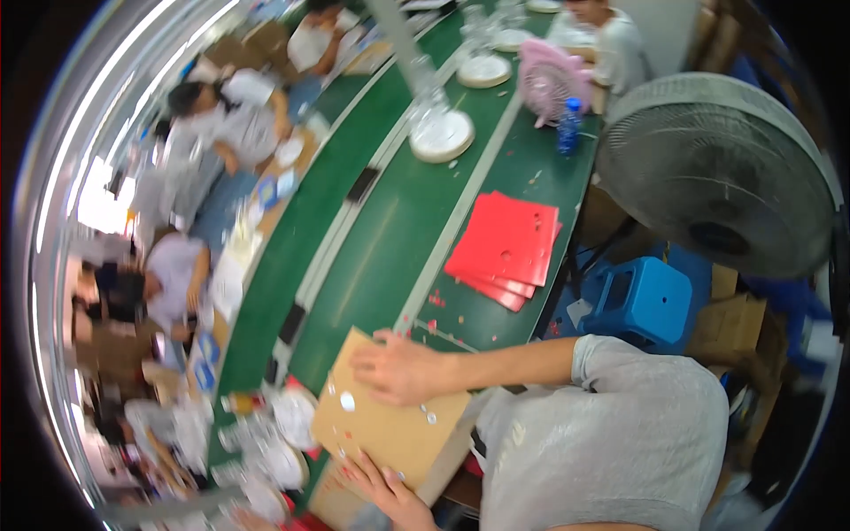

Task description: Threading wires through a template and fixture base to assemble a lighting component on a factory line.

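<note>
Brown punched cardboard (390, 429) was pinned flat at the green tabletop's (390, 239) near edge, left hand (390, 491) and right hand (403, 367) fingers spread, gripping nothing.

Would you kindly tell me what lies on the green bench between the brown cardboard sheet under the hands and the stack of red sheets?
In the head view, only bare green bench strewn with small red scraps lies between the cardboard sheet and the red sheets.
</note>
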`<action>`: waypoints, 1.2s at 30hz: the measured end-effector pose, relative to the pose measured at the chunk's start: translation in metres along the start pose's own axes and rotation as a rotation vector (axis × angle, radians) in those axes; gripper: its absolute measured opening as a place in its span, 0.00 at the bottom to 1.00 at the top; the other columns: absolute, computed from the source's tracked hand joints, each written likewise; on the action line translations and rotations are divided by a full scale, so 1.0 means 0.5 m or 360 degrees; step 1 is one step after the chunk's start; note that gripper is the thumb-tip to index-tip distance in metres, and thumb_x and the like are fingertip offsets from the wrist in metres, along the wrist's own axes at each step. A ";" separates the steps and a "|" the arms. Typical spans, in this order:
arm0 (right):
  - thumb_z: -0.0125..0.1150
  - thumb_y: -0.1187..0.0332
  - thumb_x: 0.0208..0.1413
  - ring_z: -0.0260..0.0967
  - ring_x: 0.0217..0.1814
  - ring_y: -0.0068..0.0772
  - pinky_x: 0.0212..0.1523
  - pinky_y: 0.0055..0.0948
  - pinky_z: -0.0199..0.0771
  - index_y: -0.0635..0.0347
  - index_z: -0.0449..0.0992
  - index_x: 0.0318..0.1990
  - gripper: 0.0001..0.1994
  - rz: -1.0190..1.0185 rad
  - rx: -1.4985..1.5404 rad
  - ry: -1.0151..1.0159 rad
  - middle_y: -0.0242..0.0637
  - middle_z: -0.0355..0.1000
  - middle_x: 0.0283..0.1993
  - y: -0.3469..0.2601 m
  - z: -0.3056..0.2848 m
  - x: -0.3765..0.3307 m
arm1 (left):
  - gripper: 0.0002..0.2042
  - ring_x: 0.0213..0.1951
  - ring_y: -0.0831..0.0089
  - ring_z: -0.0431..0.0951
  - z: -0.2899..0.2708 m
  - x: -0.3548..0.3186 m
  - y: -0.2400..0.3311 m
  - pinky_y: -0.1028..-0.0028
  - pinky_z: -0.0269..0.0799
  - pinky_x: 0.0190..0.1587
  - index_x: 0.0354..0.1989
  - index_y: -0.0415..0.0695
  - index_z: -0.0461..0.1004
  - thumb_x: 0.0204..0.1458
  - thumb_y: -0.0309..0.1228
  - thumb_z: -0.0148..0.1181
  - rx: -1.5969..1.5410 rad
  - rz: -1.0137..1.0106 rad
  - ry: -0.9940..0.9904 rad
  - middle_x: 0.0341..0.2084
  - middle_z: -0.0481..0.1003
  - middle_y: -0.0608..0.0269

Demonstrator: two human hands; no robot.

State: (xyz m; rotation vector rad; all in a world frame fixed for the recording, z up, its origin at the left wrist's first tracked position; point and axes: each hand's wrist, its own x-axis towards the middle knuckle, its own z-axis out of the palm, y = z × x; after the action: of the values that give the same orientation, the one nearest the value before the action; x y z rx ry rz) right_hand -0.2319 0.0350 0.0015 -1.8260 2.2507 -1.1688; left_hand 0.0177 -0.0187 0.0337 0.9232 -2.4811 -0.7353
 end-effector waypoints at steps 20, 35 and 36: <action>0.56 0.64 0.66 0.72 0.40 0.26 0.41 0.28 0.74 0.65 0.80 0.37 0.13 0.0398 0.1618 -0.0197 0.36 0.78 0.43 0.300 0.233 0.054 | 0.31 0.76 0.49 0.47 0.048 0.039 0.171 0.33 0.45 0.68 0.75 0.64 0.57 0.63 0.49 0.52 0.0501 -0.0112 -0.0322 0.76 0.49 0.53; 0.56 0.64 0.66 0.74 0.41 0.28 0.44 0.29 0.75 0.64 0.80 0.39 0.12 0.0368 0.2209 -0.0310 0.37 0.78 0.45 0.252 0.574 0.356 | 0.31 0.77 0.51 0.45 0.051 0.067 0.144 0.34 0.43 0.69 0.76 0.67 0.56 0.64 0.53 0.51 0.0522 -0.0250 -0.0311 0.78 0.47 0.60; 0.56 0.64 0.66 0.74 0.41 0.28 0.44 0.29 0.75 0.64 0.80 0.39 0.12 0.0391 0.2229 -0.0315 0.37 0.78 0.45 0.258 0.578 0.359 | 0.31 0.77 0.51 0.46 0.052 0.069 0.140 0.34 0.43 0.69 0.75 0.67 0.57 0.64 0.53 0.51 0.0511 -0.0257 -0.0258 0.77 0.48 0.59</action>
State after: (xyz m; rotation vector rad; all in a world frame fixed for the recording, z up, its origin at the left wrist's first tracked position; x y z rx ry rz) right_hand -0.2668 -0.2655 -0.2012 -0.9421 0.8929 -1.6767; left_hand -0.0536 0.0114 0.0610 1.2335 -2.7442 -0.4830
